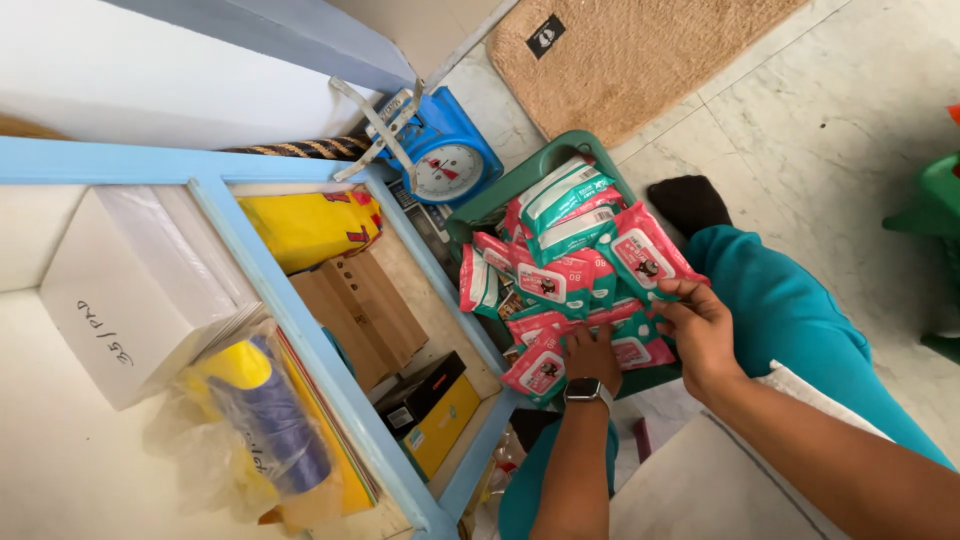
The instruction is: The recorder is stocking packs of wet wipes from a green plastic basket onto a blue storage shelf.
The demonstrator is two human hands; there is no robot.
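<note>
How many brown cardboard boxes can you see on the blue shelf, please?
2: brown boxes side by side on the lower shelf, below the yellow bag. More may be hidden behind.

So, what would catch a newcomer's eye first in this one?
The heap of pink and teal wipe packets piled in a green basket at the centre, with the left hand and right hand both on the packets. Just behind the basket sits a blue dial scale, and to the left a light blue shelf holds boxes.
</note>
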